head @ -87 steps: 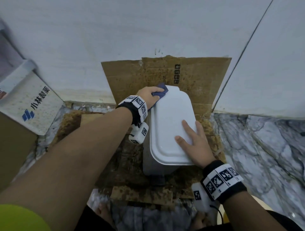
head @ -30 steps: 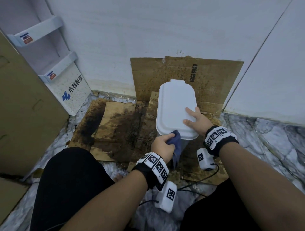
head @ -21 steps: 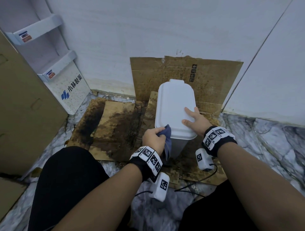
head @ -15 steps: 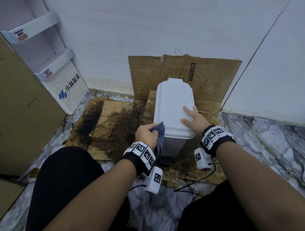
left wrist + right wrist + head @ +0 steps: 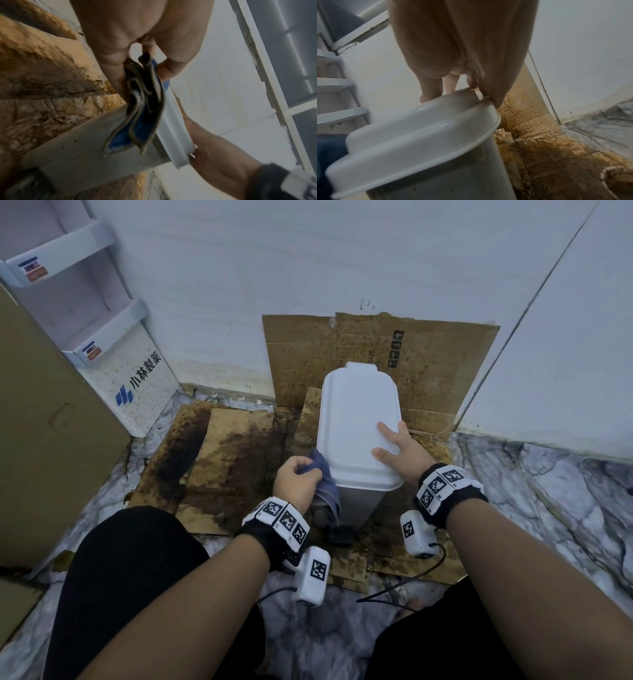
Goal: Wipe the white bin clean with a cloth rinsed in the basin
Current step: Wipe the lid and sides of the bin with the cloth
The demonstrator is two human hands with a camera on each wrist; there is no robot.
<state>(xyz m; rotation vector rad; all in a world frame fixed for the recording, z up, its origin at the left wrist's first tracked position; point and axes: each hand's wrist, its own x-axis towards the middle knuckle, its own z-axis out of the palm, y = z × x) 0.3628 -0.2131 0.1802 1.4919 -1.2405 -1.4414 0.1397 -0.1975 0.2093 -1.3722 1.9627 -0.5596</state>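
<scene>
- The white bin [image 5: 358, 433] stands upright on stained cardboard [image 5: 219, 460] laid over the marble floor [image 5: 565, 494], its lid shut, with another cardboard sheet [image 5: 442, 354] propped against the wall behind it.
- The right hand [image 5: 399, 450] rests on the near right part of the lid, fingers straight and spread flat on the white plastic, holding nothing; in the right wrist view the fingertips [image 5: 429, 93] lie on the raised top of the lid while the outer edge of the hand meets the lid's rim.
- The left hand [image 5: 296, 479] sits just beside the bin's near left corner, fingers curled round a bunched blue cloth [image 5: 325, 484].
- The cloth hangs below that hand and lies against the bin's left side wall, just under the lid's rim; the left wrist view shows its folded layers [image 5: 144, 108] pinched between the thumb and the fingers, the loose end draped down the grey-white wall.
- That wall carries small dark specks near the cloth.
- A black foot pedal [image 5: 340, 534] juts from the bin's base, below the left hand.
- Well to the left of the left hand, a white shelf unit [image 5: 113, 337] with printed blue characters stands in the corner, next to a tall brown box [image 5: 44, 446].
</scene>
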